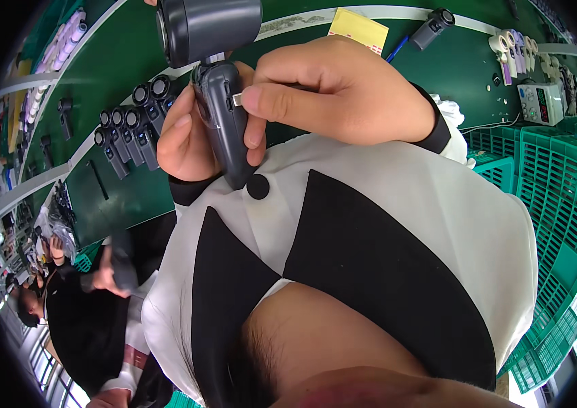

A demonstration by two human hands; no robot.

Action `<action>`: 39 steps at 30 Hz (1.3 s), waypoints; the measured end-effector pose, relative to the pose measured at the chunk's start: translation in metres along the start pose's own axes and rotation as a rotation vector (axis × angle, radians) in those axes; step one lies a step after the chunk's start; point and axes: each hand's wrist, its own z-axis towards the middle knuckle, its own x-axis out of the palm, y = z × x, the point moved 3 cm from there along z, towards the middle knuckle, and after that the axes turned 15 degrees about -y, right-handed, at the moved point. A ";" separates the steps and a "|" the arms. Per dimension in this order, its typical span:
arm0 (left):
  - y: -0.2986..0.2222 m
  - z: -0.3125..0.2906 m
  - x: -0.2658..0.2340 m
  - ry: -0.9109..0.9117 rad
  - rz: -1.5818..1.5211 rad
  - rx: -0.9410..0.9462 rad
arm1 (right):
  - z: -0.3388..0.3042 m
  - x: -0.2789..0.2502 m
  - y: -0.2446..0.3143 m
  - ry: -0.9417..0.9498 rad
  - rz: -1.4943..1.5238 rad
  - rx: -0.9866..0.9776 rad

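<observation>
My left hand [181, 139] is wrapped round the handle of a dark grey handheld fan [226, 129] with a barrel-shaped head at the top of the view. The handle's side, with a small slot in it, faces my right hand [332, 88]. Between that hand's thumb and forefinger is a cable plug [236, 100] with a silvery metal end. Its tip is right at the slot; whether it sits inside, I cannot tell. Most of the plug is hidden by my fingers.
Several similar fans [128, 129] lie in a group on the green bench, left of my hands. Another fan [432, 28], a yellow paper [358, 30] and a blue pen [397, 49] lie beyond. A small meter box [540, 103] and green crates [560, 204] are right. A co-worker [88, 306] sits left.
</observation>
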 end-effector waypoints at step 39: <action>-0.005 -0.001 0.012 -0.102 0.230 0.014 | 0.001 0.001 0.007 -0.055 -0.333 -0.074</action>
